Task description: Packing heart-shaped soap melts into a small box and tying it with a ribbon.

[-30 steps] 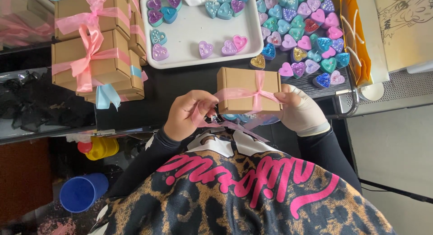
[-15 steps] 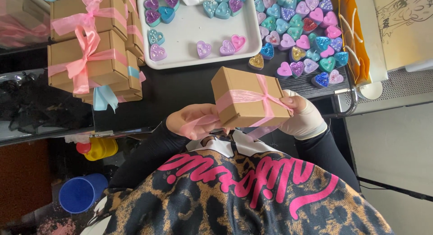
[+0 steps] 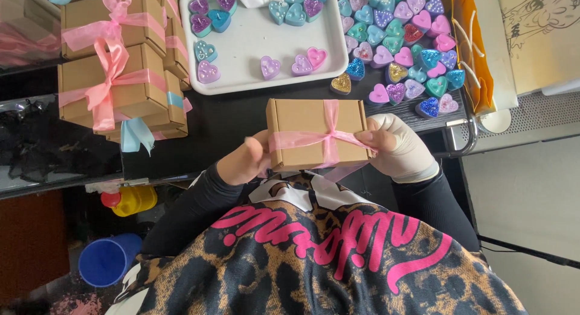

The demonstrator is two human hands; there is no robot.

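A small brown cardboard box (image 3: 302, 118) crossed by a pink ribbon (image 3: 330, 140) is held level above the black table (image 3: 229, 118). My left hand (image 3: 244, 161) is bare and grips the box's left side, pinching the ribbon end there. My right hand (image 3: 396, 147), in a white glove, holds the right side and pulls the ribbon taut. The ribbon crosses near the box's front right.
A stack of ribbon-tied brown boxes (image 3: 121, 79) stands at the left. A white tray (image 3: 254, 49) holds several heart-shaped candles, with many more hearts (image 3: 405, 43) beside it. An orange bag (image 3: 474, 49) is at right; a blue cup (image 3: 109, 260) and yellow bottle (image 3: 134, 200) lie below.
The box was tilted up half a second ago and is now level again. Both hands have drawn the ribbon out tight along its sides.
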